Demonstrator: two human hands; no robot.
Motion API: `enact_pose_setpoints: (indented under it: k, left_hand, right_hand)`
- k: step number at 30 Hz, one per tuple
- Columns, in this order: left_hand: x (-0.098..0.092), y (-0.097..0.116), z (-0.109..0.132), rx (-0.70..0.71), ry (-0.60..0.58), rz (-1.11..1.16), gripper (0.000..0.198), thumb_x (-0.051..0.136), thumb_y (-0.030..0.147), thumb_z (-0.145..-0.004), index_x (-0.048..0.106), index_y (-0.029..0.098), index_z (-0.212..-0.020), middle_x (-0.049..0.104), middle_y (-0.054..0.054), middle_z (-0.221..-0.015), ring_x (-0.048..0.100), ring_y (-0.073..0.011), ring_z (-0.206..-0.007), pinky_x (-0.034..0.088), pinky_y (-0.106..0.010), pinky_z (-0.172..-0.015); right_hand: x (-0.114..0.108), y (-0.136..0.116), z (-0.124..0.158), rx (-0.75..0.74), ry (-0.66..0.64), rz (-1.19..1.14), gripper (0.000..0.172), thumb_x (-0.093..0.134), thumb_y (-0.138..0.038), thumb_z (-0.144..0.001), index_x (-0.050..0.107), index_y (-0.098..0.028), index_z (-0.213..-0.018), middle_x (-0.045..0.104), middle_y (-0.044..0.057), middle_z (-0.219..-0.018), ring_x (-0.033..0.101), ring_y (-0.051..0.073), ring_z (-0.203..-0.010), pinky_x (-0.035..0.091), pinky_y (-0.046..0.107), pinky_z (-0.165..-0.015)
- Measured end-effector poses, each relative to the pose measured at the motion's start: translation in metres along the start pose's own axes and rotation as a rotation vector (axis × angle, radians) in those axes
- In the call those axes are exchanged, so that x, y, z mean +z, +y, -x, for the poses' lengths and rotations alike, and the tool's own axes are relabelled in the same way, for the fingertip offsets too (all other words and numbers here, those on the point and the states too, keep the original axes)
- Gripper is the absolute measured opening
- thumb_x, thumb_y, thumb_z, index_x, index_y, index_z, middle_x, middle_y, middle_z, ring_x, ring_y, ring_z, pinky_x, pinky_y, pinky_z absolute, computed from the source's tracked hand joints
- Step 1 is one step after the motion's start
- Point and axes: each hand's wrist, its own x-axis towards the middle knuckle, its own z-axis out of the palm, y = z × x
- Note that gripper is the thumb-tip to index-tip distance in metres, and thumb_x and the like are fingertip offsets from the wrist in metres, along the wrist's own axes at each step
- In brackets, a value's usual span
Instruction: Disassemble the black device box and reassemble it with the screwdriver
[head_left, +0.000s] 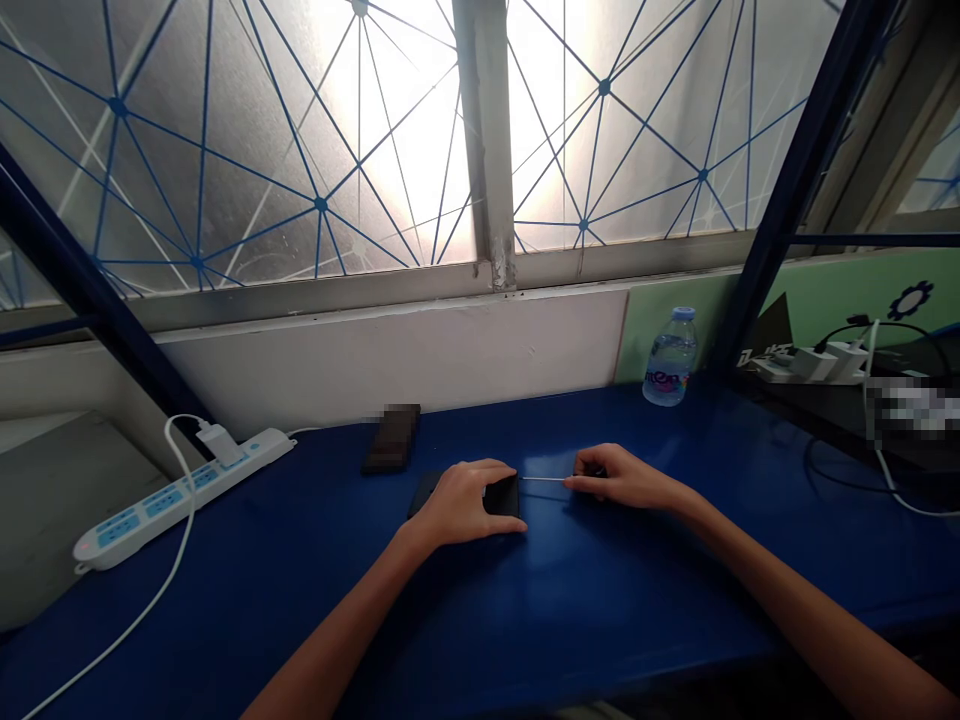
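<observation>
My left hand [469, 503] grips a flat black case-like block [504, 494] on the blue table, thumb along its near edge and fingers over the far edge. Much of the block is hidden under the hand. In my closed right hand [616, 474] is a screwdriver [544, 479] with a thin metal shaft and a dark handle, mostly covered by the fingers. The shaft lies roughly level and points left. Its tip is at the block's right side; whether it touches or enters it, I cannot tell.
A dark phone-like slab [391, 438] lies behind the block. At left is a white power strip [184, 498] with a plugged-in charger and trailing cable. A water bottle [670, 360] stands at the back right, near more chargers [821, 362] and cables. The blue table [600, 610] ends at a front edge.
</observation>
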Motion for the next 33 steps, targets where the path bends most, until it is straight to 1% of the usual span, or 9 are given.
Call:
enact_pose_setpoints:
  k: [7,10,13,18,23,26,28,31,33]
  left_hand:
    - [0.0028,-0.002,-0.0012,0.002,0.023,-0.01,0.069,0.074,0.069,-0.069,0.069,0.023,-0.121,0.068,-0.007,-0.127,0.065,-0.0302,-0.114,0.052,-0.039,-0.096]
    - [0.0038,-0.0031,-0.0016,0.008,0.037,-0.01,0.068,0.074,0.069,-0.069,0.07,0.023,-0.119,0.069,-0.007,-0.126,0.065,-0.0302,-0.113,0.051,-0.04,-0.097]
    - [0.0045,-0.0038,-0.0018,0.005,0.036,-0.009,0.07,0.074,0.07,-0.068,0.07,0.023,-0.12,0.069,-0.007,-0.126,0.065,-0.0304,-0.114,0.051,-0.041,-0.097]
    - [0.0052,-0.0047,-0.0014,0.018,0.036,-0.004,0.071,0.073,0.069,-0.069,0.068,0.023,-0.122,0.068,-0.007,-0.127,0.064,-0.0301,-0.115,0.05,-0.04,-0.098]
    - [0.0053,-0.0048,-0.0015,0.024,0.042,-0.002,0.069,0.074,0.069,-0.069,0.069,0.024,-0.121,0.069,-0.006,-0.126,0.065,-0.0301,-0.115,0.051,-0.04,-0.097]
    - [0.0047,-0.0033,-0.0018,0.025,0.04,0.006,0.069,0.074,0.069,-0.068,0.069,0.025,-0.12,0.069,-0.006,-0.126,0.065,-0.0302,-0.114,0.052,-0.039,-0.097]
    - [0.0043,-0.0017,-0.002,0.02,0.037,0.007,0.07,0.074,0.069,-0.068,0.069,0.024,-0.121,0.069,-0.007,-0.125,0.065,-0.0303,-0.114,0.052,-0.039,-0.097]
    - [0.004,0.0002,-0.0019,0.018,0.025,0.008,0.072,0.074,0.069,-0.067,0.069,0.023,-0.121,0.069,-0.007,-0.126,0.065,-0.0303,-0.114,0.052,-0.04,-0.097]
    - [0.0043,0.0004,-0.0019,0.024,0.024,0.01,0.072,0.074,0.07,-0.067,0.069,0.023,-0.122,0.069,-0.006,-0.126,0.065,-0.0301,-0.114,0.052,-0.04,-0.098]
  right_hand:
    - [0.0023,0.0011,-0.0023,0.02,0.031,0.014,0.054,0.053,-0.065,-0.088,0.062,-0.015,-0.07,0.058,0.001,-0.059,0.049,0.012,-0.054,0.038,0.025,-0.054]
    - [0.0027,0.0004,-0.003,0.042,0.036,0.052,0.058,0.047,-0.065,-0.091,0.067,-0.014,-0.071,0.062,0.003,-0.062,0.051,0.013,-0.055,0.038,0.026,-0.055]
    - [0.0018,-0.0016,-0.0027,0.04,0.034,0.1,0.06,0.048,-0.065,-0.09,0.067,-0.014,-0.067,0.065,0.004,-0.065,0.051,0.013,-0.055,0.035,0.026,-0.053]
    - [0.0004,-0.0024,-0.0013,0.007,0.075,0.155,0.057,0.053,-0.067,-0.085,0.06,-0.015,-0.061,0.054,0.0,-0.057,0.042,0.01,-0.052,0.031,0.024,-0.05]
    - [0.0031,0.0041,-0.0009,0.08,0.027,-0.015,0.05,0.063,-0.067,-0.078,0.058,-0.017,-0.078,0.06,0.001,-0.061,0.052,0.011,-0.049,0.037,0.023,-0.047]
    - [0.0026,0.0035,-0.0006,0.01,0.045,-0.017,0.049,0.067,-0.065,-0.076,0.056,-0.018,-0.073,0.06,0.001,-0.061,0.056,0.013,-0.056,0.04,0.024,-0.053]
    - [0.0011,0.0013,-0.0001,-0.001,0.03,0.003,0.049,0.063,-0.065,-0.08,0.056,-0.018,-0.071,0.06,0.0,-0.06,0.054,0.012,-0.054,0.039,0.024,-0.054]
    - [-0.0011,-0.002,0.0007,0.004,0.04,0.045,0.053,0.046,-0.065,-0.091,0.056,-0.017,-0.069,0.057,0.0,-0.054,0.047,0.011,-0.05,0.037,0.025,-0.054]
    - [-0.0017,-0.0035,0.0008,0.003,0.047,0.068,0.055,0.041,-0.064,-0.093,0.056,-0.017,-0.067,0.056,0.0,-0.054,0.045,0.011,-0.049,0.036,0.025,-0.055]
